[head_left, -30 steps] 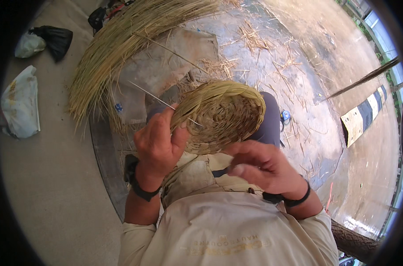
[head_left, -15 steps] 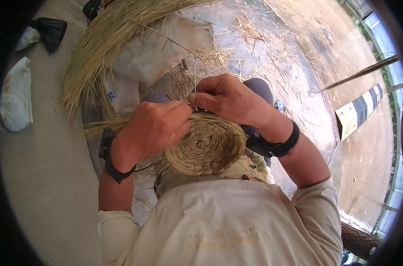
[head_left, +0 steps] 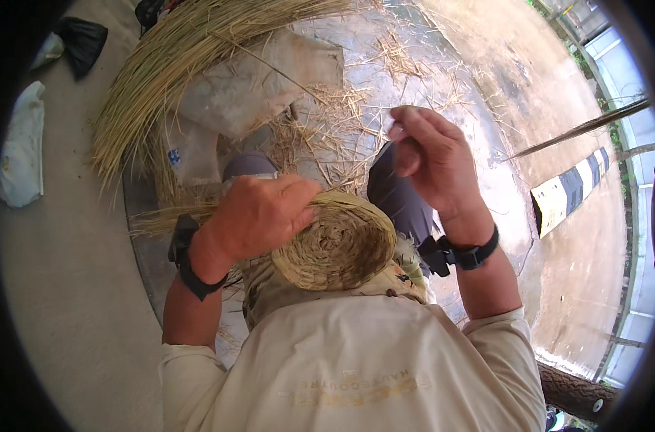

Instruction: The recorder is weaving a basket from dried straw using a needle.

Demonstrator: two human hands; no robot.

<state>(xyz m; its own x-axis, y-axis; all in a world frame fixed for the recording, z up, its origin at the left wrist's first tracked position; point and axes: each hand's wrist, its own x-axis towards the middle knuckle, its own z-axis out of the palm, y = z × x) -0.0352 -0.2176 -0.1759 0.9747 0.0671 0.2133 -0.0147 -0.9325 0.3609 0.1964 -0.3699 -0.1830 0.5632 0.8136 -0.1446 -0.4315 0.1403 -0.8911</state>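
Note:
A round, shallow coiled straw basket (head_left: 334, 248) rests in my lap with its hollow facing up. My left hand (head_left: 259, 212) is closed over its far left rim, thumb inside and fingers on the outer side. A bundle of loose straw ends (head_left: 169, 219) sticks out leftward from under that hand. My right hand (head_left: 435, 155) is raised to the right of the basket and beyond it, thumb and fingers pinched together. A thin needle is in that pinch, mostly hidden by the fingers and hard to see; any thread is too fine to make out.
A large sheaf of long straw (head_left: 154, 86) curves across the far left, beside a clear plastic sheet (head_left: 262, 86). Straw scraps (head_left: 327, 115) litter the ground ahead. At left lie a white bag (head_left: 23, 147) and a black bag (head_left: 82, 45). A black-and-white striped block (head_left: 572, 189) lies at right.
My right hand has moved away from the basket's far rim, rightward and slightly farther out, with the pinch kept. My left hand still grips the rim.

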